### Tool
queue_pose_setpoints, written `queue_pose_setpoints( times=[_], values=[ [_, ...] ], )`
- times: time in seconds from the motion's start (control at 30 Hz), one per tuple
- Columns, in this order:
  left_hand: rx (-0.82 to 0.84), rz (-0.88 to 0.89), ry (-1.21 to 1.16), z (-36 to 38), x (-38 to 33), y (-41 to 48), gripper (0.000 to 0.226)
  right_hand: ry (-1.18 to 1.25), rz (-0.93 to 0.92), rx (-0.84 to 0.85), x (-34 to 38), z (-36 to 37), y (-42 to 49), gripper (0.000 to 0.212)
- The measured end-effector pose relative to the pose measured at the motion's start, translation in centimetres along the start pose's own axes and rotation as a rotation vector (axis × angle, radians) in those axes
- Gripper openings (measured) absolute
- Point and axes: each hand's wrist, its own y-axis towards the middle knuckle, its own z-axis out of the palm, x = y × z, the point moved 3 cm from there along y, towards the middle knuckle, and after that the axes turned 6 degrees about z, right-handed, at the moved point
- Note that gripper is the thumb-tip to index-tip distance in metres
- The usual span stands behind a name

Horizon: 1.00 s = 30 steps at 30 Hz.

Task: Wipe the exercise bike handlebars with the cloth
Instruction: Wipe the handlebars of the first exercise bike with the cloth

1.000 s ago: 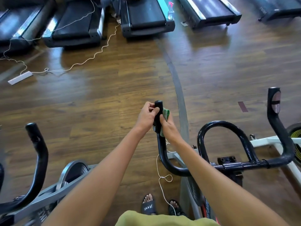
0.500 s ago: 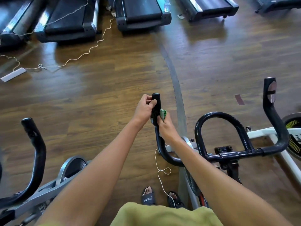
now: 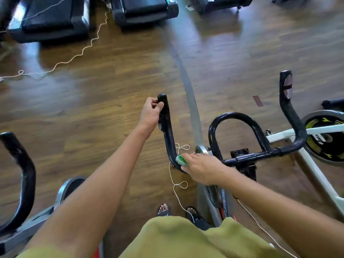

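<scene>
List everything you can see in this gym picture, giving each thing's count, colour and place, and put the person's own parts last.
handlebars: one set, black, centre right
cloth: one, green and white, at the left horn's lower bend
bike frame: one, white, right
flywheel: one, black with yellow marks, right edge
neighbouring handlebar: one, black, left edge
treadmills: at least three, black, top edge
cords: two, white, on the floor
floor: brown wood
sandals: two, black, bottom centre
left hand: grips the left horn's top
right hand: holds the cloth on the bend

Black handlebars [image 3: 168,138]; green-white cloth [image 3: 181,160]; brown wood-grain floor [image 3: 111,86]; yellow-striped black flywheel [image 3: 325,136]; olive shirt [image 3: 176,237]
</scene>
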Motion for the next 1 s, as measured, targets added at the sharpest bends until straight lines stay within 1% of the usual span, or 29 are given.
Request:
queue_pose_setpoints(
  times=[0.07,0.17,0.27,0.43,0.63,0.7,0.77,0.83,0.87,0.9,0.93,1.0],
  values=[
    [-0.004,0.002,0.008,0.0,-0.2,-0.1,0.003,-0.107,-0.035,0.017,-1.5,-0.2,-0.7,0.038],
    [0.002,-0.001,0.021,-0.1,-0.3,-0.2,0.004,-0.14,-0.055,0.024,-1.7,-0.6,-1.2,0.039],
    [0.007,-0.003,0.025,-0.2,-0.3,-0.3,0.005,-0.093,-0.06,0.021,-0.5,-0.4,-0.9,0.035],
    [0.029,-0.004,0.043,-0.2,-0.6,-0.4,0.006,-0.068,-0.041,0.105,-1.7,-1.5,-1.3,0.036],
    [0.02,-0.02,0.051,-0.3,-0.6,-0.5,0.005,-0.032,-0.045,0.041,-0.7,-0.7,-1.1,0.035],
    [-0.016,-0.011,0.071,-0.2,-0.7,-0.6,0.007,-0.027,-0.031,0.042,-1.5,-0.9,-1.3,0.036],
    [-0.073,0.005,0.115,0.0,-0.9,-1.0,0.013,0.001,-0.017,0.044,-1.7,-1.1,-1.6,0.035],
    [-0.145,0.017,0.227,0.6,-0.6,-1.4,0.026,0.11,0.021,0.04,-1.7,-1.5,-1.6,0.027],
    [-0.206,0.021,0.336,0.7,-0.4,-1.7,0.035,0.229,0.059,0.033,-1.8,-1.6,-1.4,0.026],
    [-0.269,0.045,0.453,0.9,-0.3,-2.3,0.042,0.397,0.1,0.017,-2.0,-1.7,-1.4,0.027],
    [-0.318,0.106,0.551,1.4,-0.4,-3.0,0.046,0.608,0.133,-0.013,-2.6,-1.8,-1.5,0.028],
    [-0.34,0.293,0.657,2.7,-0.7,-4.7,0.045,1.01,0.172,-0.127,-3.6,-1.9,-1.5,0.026]
  ],
)
